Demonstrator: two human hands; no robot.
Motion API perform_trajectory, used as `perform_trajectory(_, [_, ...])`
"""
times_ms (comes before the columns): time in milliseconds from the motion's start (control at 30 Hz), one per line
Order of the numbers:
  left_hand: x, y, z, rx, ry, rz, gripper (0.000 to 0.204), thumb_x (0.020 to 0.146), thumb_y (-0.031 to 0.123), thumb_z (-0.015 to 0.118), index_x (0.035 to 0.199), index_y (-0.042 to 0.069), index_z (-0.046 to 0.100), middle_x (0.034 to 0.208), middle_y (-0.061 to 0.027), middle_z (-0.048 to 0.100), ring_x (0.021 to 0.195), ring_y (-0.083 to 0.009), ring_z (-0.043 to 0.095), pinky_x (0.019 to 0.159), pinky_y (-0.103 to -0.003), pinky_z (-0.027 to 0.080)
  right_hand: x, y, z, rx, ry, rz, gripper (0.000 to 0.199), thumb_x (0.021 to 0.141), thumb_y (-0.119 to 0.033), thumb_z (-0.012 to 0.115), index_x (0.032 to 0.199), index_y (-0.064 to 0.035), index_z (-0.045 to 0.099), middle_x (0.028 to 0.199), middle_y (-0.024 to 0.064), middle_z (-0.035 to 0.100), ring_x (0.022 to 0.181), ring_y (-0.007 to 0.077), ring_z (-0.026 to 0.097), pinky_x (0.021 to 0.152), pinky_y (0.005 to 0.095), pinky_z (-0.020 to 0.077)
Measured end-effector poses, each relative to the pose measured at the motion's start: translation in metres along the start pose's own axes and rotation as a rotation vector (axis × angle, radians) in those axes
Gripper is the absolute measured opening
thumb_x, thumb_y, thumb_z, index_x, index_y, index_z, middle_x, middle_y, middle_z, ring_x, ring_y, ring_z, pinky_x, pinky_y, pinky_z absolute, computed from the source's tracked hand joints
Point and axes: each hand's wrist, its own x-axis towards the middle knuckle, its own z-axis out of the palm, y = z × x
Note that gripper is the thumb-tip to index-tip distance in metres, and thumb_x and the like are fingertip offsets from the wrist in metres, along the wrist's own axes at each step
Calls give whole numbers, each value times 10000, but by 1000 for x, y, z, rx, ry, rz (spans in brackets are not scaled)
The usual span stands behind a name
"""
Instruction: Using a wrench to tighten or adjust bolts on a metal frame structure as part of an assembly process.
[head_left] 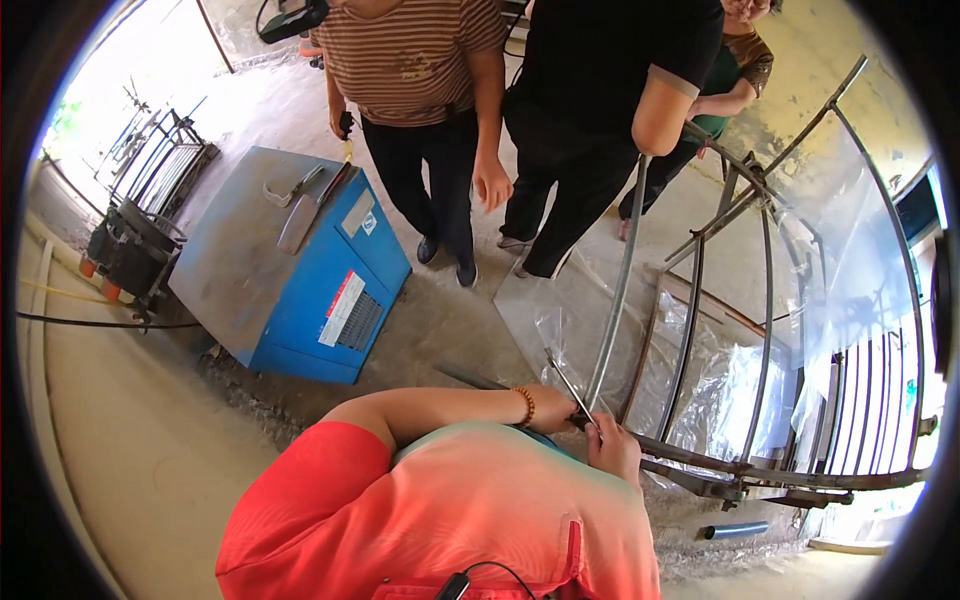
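Observation:
My left hand, with a beaded bracelet at the wrist, is closed at the lower end of an upright grey metal tube. What its fingers grip is hidden. Right beside it, my right hand closes around a slim metal rod-like tool, which slants up to the left; its exact kind does not show. Both hands are close against my body, at the near corner of a dark metal frame. The frame's curved bars run to the right of my hands.
Clear plastic sheeting lies under and over the frame. A blue metal cabinet machine stands at left, a handled tool on top. A person in stripes, one in black and another stand across. A blue tube piece lies at lower right.

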Motion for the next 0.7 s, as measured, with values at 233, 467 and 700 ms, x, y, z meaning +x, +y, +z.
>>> perform_trajectory(233, [-1,-5,0,13,23,13,306,809,323,528,992,84,584,899,-152,628,838,-325,600,725,-416,469,3,-2,1,5,-20,-2,216,831,-245,537,997,-107,540,770,133,621,661,326,603,548,416,465])
perform_trajectory(467, [-4,0,-6,22,-21,-8,374,829,391,493,1042,93,564,961,-178,610,875,-346,586,752,-425,459,2,-1,1,43,-41,43,196,828,-229,545,986,-112,542,768,133,615,679,337,597,569,428,461])
perform_trajectory(700, [3,-6,2,44,-27,-24,404,827,429,494,1044,96,561,950,-178,613,861,-352,589,746,-425,464,2,-1,1,40,-22,15,210,831,-259,538,986,-116,540,734,124,614,672,333,598,567,428,463])
